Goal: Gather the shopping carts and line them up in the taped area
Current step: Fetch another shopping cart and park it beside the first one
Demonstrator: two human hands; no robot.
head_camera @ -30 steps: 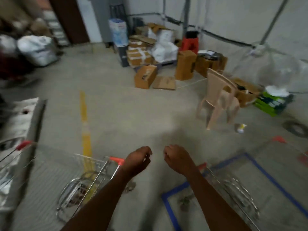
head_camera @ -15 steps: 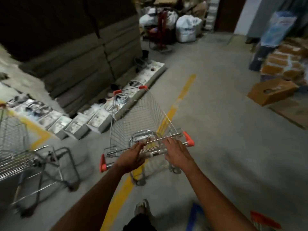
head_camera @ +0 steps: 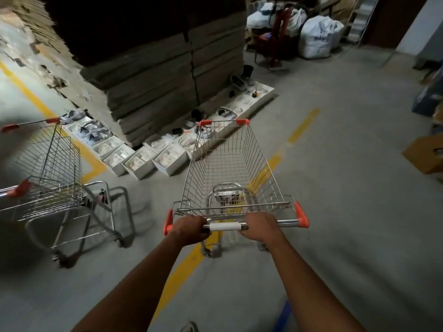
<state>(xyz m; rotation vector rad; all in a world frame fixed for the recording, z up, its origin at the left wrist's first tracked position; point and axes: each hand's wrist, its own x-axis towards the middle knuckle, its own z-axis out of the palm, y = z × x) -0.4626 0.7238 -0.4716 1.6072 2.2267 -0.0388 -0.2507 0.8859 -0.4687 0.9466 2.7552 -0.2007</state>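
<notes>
1. The cart (head_camera: 230, 168) stands on the floor (head_camera: 347, 188) right in front of me, its empty wire basket pointing away toward a stack of flattened cardboard (head_camera: 155, 75).
2. My left hand (head_camera: 189, 230) is wrapped around the handle bar (head_camera: 225, 226) near its left orange end cap; fingers closed on the bar.
3. My right hand (head_camera: 260, 226) grips the same bar right of the white middle sleeve; fingers closed as well.
4. The cart sits over a yellow floor line (head_camera: 182, 271) that runs diagonally under it and on past the basket.
5. A second cart (head_camera: 48, 178) stands to my left, well apart from mine, blurred, with nobody holding it.
6. Open white boxes (head_camera: 141, 161) lie in a row along the foot of the cardboard, just beyond the cart's front left corner.
7. A strip of blue tape (head_camera: 282, 317) shows at the bottom edge, near my right forearm.
8. White sacks (head_camera: 316, 37) sit far off at the back right.
</notes>
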